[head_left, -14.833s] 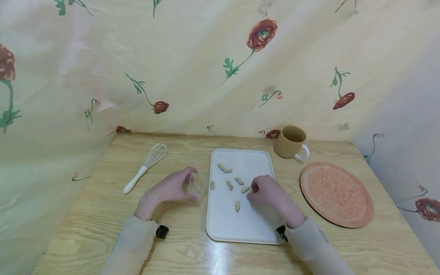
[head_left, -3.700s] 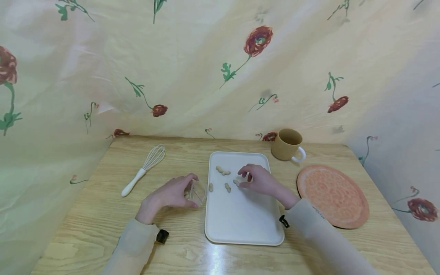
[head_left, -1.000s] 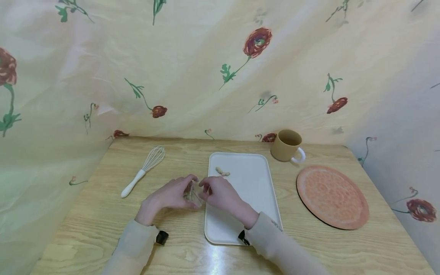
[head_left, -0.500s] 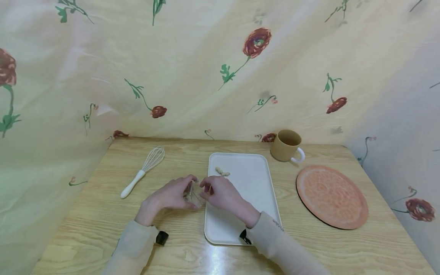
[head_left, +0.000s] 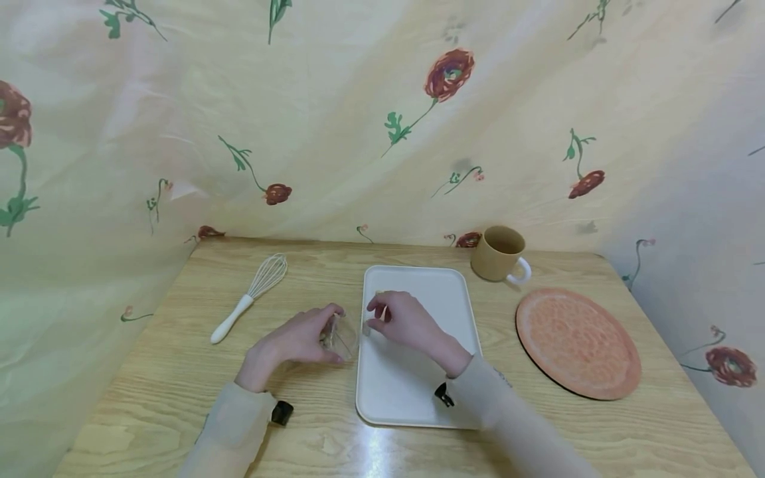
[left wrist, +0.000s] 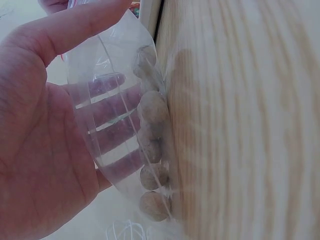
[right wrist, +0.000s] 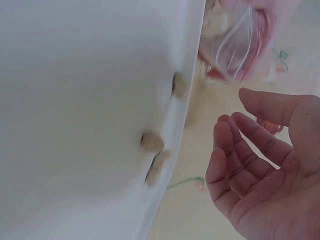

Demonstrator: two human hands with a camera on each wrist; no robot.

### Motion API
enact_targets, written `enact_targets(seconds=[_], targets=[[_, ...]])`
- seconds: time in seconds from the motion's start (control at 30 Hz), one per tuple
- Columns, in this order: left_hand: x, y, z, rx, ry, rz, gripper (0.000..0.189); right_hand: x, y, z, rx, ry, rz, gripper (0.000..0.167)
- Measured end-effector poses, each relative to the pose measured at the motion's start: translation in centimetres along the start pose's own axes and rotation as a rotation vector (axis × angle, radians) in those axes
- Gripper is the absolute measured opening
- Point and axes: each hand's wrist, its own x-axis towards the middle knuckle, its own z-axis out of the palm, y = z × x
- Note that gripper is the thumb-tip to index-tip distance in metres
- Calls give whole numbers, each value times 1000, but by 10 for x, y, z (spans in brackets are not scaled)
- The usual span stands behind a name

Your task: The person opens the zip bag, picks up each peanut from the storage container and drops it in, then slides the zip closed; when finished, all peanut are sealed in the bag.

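My left hand point(head_left: 295, 337) holds a clear zip bag point(head_left: 343, 340) upright on the table, left of the tray, thumb and fingers spread round its sides at the mouth. Several peanuts point(left wrist: 152, 107) lie along the bag's bottom in the left wrist view. Over the left part of the white tray point(head_left: 418, 392), my right hand point(head_left: 408, 320) hovers with loosely bent fingers, thumb apart, nothing between them. Three peanuts show on the tray in the right wrist view: one peanut point(right wrist: 179, 86) by the rim and a pair of peanuts point(right wrist: 152, 142) farther along. In the head view my right hand mostly covers that pair.
A white-handled whisk point(head_left: 250, 297) lies at the left of the wooden table point(head_left: 149, 392). Behind the tray's right corner stands a tan mug point(head_left: 497, 253) with a white handle. A round orange-pink mat point(head_left: 578, 342) lies to the right. A flowered cloth point(head_left: 335, 133) hangs behind.
Fewer peanuts lie on the tray than several seconds ago. My right hand has drawn back from the bag's mouth to above the tray, its fingers parted. The left hand stays at the bag.
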Motion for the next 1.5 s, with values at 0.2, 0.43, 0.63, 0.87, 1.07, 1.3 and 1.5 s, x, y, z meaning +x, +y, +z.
enact_targets(seconds=[0.2,0.43,0.63,0.87,1.07,1.3,1.5], targets=[[0,2,-1,-3,0,-11,81,8,20,-11,3,-1,45,20],[-2,4,-1,-1,-1,-18,80,15,43,-20,-56,-18,121,18],[-2,4,-1,-12,-3,-26,80,19,55,-21,-60,-64,146,17],[-2,2,-1,-9,-3,-20,80,22,60,-17,-95,-97,124,15],[-1,3,-1,-15,-4,-23,81,25,63,-14,-108,-94,119,12],[0,2,-1,-17,-5,-25,80,25,65,-12,-121,-85,120,9],[0,1,0,-22,-14,-15,80,24,65,-12,-120,-92,138,8]])
